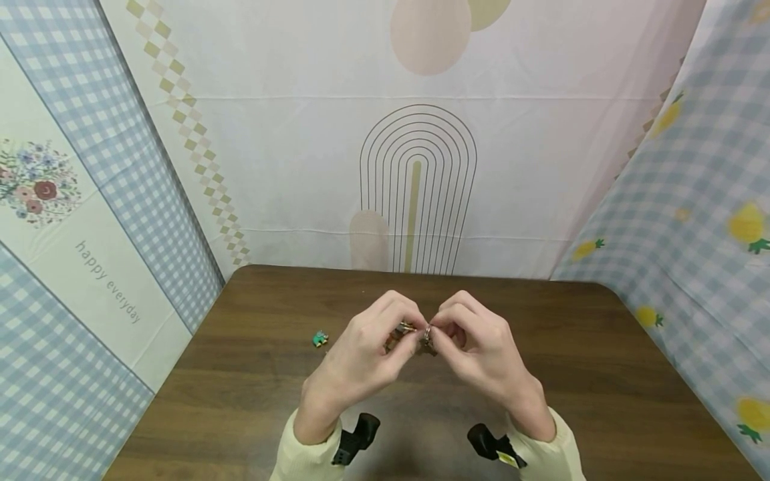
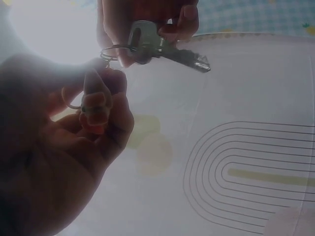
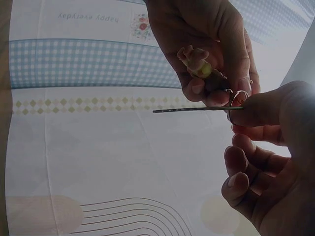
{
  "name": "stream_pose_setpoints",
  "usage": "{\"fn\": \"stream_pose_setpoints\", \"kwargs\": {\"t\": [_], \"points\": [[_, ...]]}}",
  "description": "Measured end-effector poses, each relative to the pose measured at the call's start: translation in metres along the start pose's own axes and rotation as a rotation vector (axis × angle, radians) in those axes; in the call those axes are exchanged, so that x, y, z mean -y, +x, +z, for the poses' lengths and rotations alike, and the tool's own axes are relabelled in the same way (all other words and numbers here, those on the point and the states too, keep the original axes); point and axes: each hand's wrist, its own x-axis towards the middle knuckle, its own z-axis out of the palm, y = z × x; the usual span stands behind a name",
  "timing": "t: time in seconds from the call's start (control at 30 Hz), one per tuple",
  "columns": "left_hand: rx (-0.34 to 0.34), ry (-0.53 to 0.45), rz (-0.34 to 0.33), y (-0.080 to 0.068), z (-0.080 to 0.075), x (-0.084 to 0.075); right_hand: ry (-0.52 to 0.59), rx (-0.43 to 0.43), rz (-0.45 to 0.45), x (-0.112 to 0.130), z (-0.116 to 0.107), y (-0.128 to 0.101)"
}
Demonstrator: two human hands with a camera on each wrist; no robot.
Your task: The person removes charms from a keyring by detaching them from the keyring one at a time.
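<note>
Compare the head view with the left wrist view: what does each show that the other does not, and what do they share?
Only the head view shows the brown table, a small green charm lying on it to the left of the hands, and both cream sleeves.

Only the left wrist view shows the silver key plainly, its flat side and toothed blade, hooked on a split ring, plus a small figure charm in the left hand.

Both show the left hand and right hand meeting fingertip to fingertip around the ring.
</note>
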Motion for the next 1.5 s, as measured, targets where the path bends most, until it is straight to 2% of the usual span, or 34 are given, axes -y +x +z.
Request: {"fn": "stream_pose_setpoints", "kwargs": {"t": [0.93,1.2,1.37,1.5], "points": [[-0.004,-0.019,0.000,0.0000,0.0018,0.0014,-0.010,0.017,0.097,-0.0039,-0.0008,-0.0026],[0.005,0.007,-0.011,0.0000,0.0049,0.0029,-0.035,-0.021,0.160,-0.0078,-0.0011,-0.0036],[0.002,0.021,-0.036,-0.0012,0.0048,0.0047,-0.032,-0.067,0.193,-0.0080,-0.0044,-0.0023],[0.019,0.015,-0.097,-0.0030,0.0030,0.0082,-0.042,-0.066,0.199,-0.0044,-0.0051,0.0006]]}}
